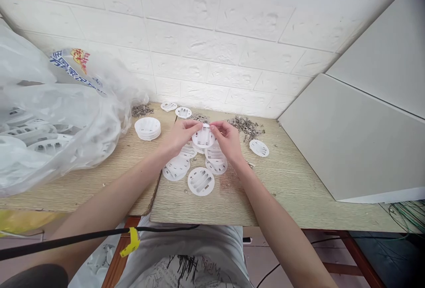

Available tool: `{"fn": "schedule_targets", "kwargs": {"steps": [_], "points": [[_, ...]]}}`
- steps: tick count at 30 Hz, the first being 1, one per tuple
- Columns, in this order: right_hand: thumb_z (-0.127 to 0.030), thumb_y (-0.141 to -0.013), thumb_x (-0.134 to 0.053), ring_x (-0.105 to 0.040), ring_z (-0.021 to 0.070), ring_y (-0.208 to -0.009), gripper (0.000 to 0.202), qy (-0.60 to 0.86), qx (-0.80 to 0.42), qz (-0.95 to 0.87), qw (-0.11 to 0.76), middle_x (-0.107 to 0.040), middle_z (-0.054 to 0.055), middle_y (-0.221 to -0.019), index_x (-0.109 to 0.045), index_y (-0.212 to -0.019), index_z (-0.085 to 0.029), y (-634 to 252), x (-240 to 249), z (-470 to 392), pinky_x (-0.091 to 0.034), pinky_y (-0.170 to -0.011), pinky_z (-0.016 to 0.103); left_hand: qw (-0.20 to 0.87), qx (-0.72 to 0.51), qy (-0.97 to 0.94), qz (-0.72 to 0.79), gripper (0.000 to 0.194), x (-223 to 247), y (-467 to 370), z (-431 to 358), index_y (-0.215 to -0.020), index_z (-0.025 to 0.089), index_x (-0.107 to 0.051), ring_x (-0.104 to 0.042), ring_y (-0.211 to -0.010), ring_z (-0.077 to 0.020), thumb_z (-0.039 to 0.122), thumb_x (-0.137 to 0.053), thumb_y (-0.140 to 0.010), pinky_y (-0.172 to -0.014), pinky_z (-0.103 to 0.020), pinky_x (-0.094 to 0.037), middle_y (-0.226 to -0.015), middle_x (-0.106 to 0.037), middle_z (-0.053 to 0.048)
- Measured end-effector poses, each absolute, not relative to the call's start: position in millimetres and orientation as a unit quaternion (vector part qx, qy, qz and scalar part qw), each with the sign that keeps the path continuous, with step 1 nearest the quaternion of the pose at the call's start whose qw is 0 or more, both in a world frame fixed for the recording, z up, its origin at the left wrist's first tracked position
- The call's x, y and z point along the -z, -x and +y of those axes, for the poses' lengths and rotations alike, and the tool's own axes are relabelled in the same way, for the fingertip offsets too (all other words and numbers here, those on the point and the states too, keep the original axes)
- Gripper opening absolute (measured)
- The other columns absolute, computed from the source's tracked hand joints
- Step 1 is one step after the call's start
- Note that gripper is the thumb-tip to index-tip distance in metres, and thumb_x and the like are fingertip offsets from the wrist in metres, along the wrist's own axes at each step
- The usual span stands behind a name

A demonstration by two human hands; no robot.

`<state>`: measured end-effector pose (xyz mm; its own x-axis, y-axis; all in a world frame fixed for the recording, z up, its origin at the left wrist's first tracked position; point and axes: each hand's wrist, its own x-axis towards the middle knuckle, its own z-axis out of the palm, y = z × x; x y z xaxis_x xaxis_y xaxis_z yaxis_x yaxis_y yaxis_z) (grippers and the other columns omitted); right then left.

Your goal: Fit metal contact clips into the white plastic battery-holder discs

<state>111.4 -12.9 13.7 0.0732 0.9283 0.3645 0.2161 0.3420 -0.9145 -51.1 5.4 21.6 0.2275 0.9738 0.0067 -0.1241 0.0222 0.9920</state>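
Note:
Between my two hands is a round white plastic battery holder (203, 137) with molded slots and small metal contacts. The fingers of my left hand (181, 136) pinch its upper left edge. At its upper right edge, my right hand (228, 138) grips with thumb and fingers; whether a small contact is under the fingertips cannot be made out. Below the held disc lie several similar holders, one of them the nearest disc (201, 181). Behind my hands are piles of small metal contacts (245, 126), partly hidden by the fingers.
A stack of white discs (148, 128) stands left of my hands. Further left, a big clear plastic bag (99, 133) holds more holders. One disc (259, 148) lies to the right. Large pale panels (348, 142) lean on the right; a black cable (99, 236) crosses in front.

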Motion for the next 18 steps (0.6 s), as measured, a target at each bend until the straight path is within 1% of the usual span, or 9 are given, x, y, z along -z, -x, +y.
{"fn": "schedule_targets", "kwargs": {"steps": [4, 7, 13, 18], "points": [[-0.042, -0.075, -0.07, -0.058, 0.0153, -0.067, 0.025, 0.477, -0.366, -0.583, 0.547, -0.067, 0.003, -0.075, -0.069, -0.083, -0.018, -111.2, -13.8, -12.6, -0.045, -0.061, 0.029, 0.559, -0.485, -0.535, 0.407, 0.031, -20.4, 50.9, 6.4, -0.084, 0.016, -0.075, -0.06, -0.071, -0.0127, 0.043, -0.077, -0.067, -0.067, -0.025, -0.046, -0.084, -0.072, -0.005], [-0.04, -0.075, -0.069, -0.057, 0.0147, -0.065, 0.024, 0.48, -0.369, -0.584, 0.54, -0.065, 0.003, -0.072, -0.068, -0.082, -0.017, -110.9, -15.3, -13.8, -0.044, -0.06, 0.028, 0.548, -0.488, -0.546, 0.404, 0.028, -22.0, 49.9, 4.9, -0.083, 0.016, -0.075, -0.059, -0.07, -0.0119, 0.041, -0.076, -0.069, -0.066, -0.024, -0.045, -0.084, -0.072, -0.004], [-0.033, -0.076, -0.064, -0.055, 0.0147, -0.064, 0.015, 0.505, -0.307, -0.61, 0.528, -0.063, 0.003, -0.071, -0.065, -0.077, -0.018, -109.0, -18.0, -17.6, -0.044, -0.06, 0.029, 0.554, -0.478, -0.543, 0.412, 0.024, -26.4, 47.1, 0.8, -0.079, 0.016, -0.075, -0.056, -0.067, -0.0113, 0.037, -0.076, -0.068, -0.063, -0.024, -0.043, -0.079, -0.071, -0.003], [-0.027, -0.074, -0.062, -0.048, 0.0126, -0.056, 0.008, 0.515, -0.235, -0.638, 0.523, -0.056, -0.001, -0.062, -0.06, -0.072, -0.02, -107.1, -18.5, -19.4, -0.041, -0.056, 0.028, 0.546, -0.474, -0.552, 0.415, 0.023, -28.4, 45.5, -1.0, -0.078, 0.016, -0.075, -0.055, -0.066, -0.0114, 0.036, -0.075, -0.067, -0.061, -0.024, -0.042, -0.078, -0.071, -0.003]]}}
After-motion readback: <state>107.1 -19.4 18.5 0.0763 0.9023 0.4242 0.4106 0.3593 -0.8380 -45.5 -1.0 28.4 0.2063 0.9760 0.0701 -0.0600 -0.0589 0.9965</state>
